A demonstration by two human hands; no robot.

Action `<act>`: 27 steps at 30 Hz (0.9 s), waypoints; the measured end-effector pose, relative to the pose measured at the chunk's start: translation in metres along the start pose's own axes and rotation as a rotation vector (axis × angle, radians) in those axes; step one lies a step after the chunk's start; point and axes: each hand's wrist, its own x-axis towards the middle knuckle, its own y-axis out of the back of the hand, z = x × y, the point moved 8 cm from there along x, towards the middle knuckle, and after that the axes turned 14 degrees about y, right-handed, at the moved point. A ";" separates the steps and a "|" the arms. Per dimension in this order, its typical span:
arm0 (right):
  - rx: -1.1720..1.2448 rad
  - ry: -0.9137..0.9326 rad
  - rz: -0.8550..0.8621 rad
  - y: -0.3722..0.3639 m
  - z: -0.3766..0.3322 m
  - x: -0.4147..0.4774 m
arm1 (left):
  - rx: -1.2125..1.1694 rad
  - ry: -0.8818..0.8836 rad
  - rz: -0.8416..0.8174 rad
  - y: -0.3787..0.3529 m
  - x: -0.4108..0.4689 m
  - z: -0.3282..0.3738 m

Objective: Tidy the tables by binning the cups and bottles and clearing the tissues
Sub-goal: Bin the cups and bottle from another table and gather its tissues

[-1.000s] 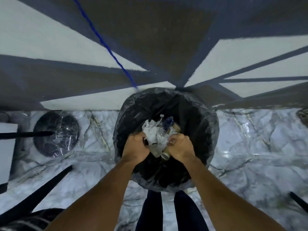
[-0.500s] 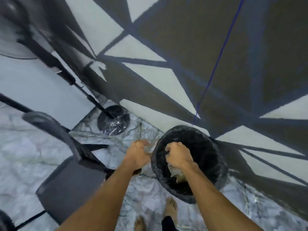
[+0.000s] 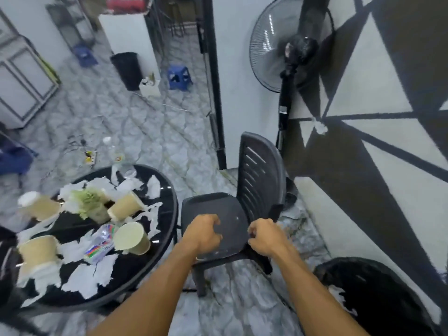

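A round black table (image 3: 167,214) at the left is littered with several tan paper cups (image 3: 132,238), torn white tissues (image 3: 82,278) and a colourful plastic packet (image 3: 99,243). A clear bottle (image 3: 116,156) stands at its far edge. The bin lined with a black bag (image 3: 378,294) sits at the lower right. My left hand (image 3: 201,234) and my right hand (image 3: 264,237) hover over a dark plastic chair, fingers loosely curled, holding nothing.
The dark plastic chair (image 3: 257,170) stands between table and bin. A standing fan (image 3: 286,49) is against the patterned wall behind it. Farther off are a black bin (image 3: 127,69), blue stools (image 3: 178,76) and cables on the marble floor.
Both hands have left the bin, where they pressed down rubbish, and now hold nothing. My view has swung left from the bin to the chair and the littered table.
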 end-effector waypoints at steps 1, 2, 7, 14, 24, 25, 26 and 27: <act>-0.012 0.040 -0.032 -0.010 -0.025 0.010 | -0.024 0.036 0.013 0.011 -0.004 -0.028; -0.019 0.080 -0.060 -0.020 -0.050 0.018 | -0.047 0.067 0.030 0.023 -0.010 -0.053; -0.036 0.267 -0.144 -0.064 -0.165 0.050 | -0.186 0.226 0.141 0.065 -0.044 -0.162; -0.039 0.427 -0.187 -0.098 -0.262 0.085 | -0.313 0.395 0.247 0.095 -0.059 -0.254; -0.083 0.569 -0.271 -0.163 -0.289 0.159 | -0.329 0.618 0.351 0.115 -0.033 -0.331; -0.086 0.569 -0.286 -0.169 -0.285 0.163 | -0.310 0.630 0.361 0.116 -0.029 -0.335; -0.085 0.573 -0.293 -0.173 -0.283 0.166 | -0.291 0.642 0.365 0.116 -0.026 -0.339; -0.070 0.570 -0.293 -0.175 -0.281 0.169 | -0.275 0.649 0.367 0.116 -0.023 -0.342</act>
